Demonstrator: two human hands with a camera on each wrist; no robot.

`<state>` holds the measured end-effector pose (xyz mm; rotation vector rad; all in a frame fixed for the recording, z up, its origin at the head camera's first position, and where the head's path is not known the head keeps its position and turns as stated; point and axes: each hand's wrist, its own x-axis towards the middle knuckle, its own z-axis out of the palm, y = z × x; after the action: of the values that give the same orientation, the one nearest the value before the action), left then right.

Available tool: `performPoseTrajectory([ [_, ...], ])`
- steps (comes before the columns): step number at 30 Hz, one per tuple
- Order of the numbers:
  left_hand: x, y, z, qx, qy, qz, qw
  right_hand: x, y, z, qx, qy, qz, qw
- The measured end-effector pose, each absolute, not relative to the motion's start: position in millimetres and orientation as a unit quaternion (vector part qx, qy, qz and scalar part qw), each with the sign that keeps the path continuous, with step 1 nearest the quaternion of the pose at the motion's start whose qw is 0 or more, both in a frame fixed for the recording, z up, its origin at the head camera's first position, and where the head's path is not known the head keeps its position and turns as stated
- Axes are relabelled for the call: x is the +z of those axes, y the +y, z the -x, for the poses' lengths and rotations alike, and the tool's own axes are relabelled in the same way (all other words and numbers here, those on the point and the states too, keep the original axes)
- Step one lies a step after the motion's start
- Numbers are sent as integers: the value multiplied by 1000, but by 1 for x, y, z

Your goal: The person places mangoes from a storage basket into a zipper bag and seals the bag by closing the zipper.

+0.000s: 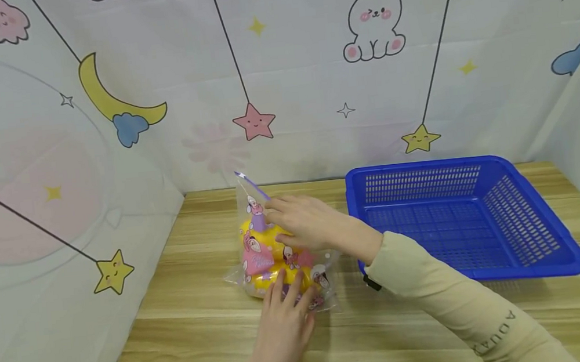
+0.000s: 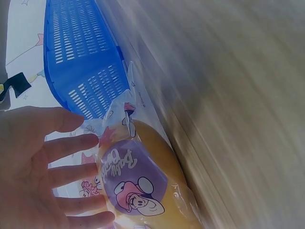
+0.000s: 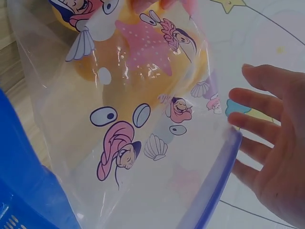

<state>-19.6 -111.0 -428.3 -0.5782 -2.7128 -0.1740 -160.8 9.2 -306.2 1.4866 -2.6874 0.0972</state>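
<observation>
A clear printed zip bag [image 1: 258, 258] with a rounded yellow item [image 1: 270, 238] inside stands on the wooden table. Pink and purple cartoon figures cover its film. Along its upper edge runs a purple strip [image 1: 254, 185], which in the right wrist view slants down [image 3: 219, 176]. My left hand [image 1: 284, 315] rests its spread fingers on the near, lower side of the bag; the left wrist view has those fingers [image 2: 76, 174] straight against the film. My right hand [image 1: 301, 220] reaches over the top, its fingers extended right at the purple strip.
Just right of the bag sits a blue plastic basket [image 1: 438, 278] with perforated walls. A small black object [image 1: 371, 282] is by its near left corner. A white cloth with cartoon prints [image 1: 307, 138] hangs behind and at both sides of the wooden table [image 1: 187, 313].
</observation>
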Motion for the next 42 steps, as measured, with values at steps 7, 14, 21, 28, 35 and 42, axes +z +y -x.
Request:
performPoseTrajectory([
  [7,-429,-110,28,-57,-958,208,189,-315,19,165,8,-887,-460,27],
  [14,-429,-109,36,-50,-957,212,193,-318,30,165,16,-901,-434,5],
  [21,-430,-108,42,-60,-961,207,175,-315,42,162,24,-906,-423,7],
  [28,-430,-110,50,-62,-957,216,181,-309,65,156,61,-913,-402,19],
  [35,-428,-111,59,-74,-964,202,155,-308,95,146,128,-917,-374,49],
  [42,-427,-113,69,-77,-968,195,139,-311,126,132,178,-923,-335,58],
])
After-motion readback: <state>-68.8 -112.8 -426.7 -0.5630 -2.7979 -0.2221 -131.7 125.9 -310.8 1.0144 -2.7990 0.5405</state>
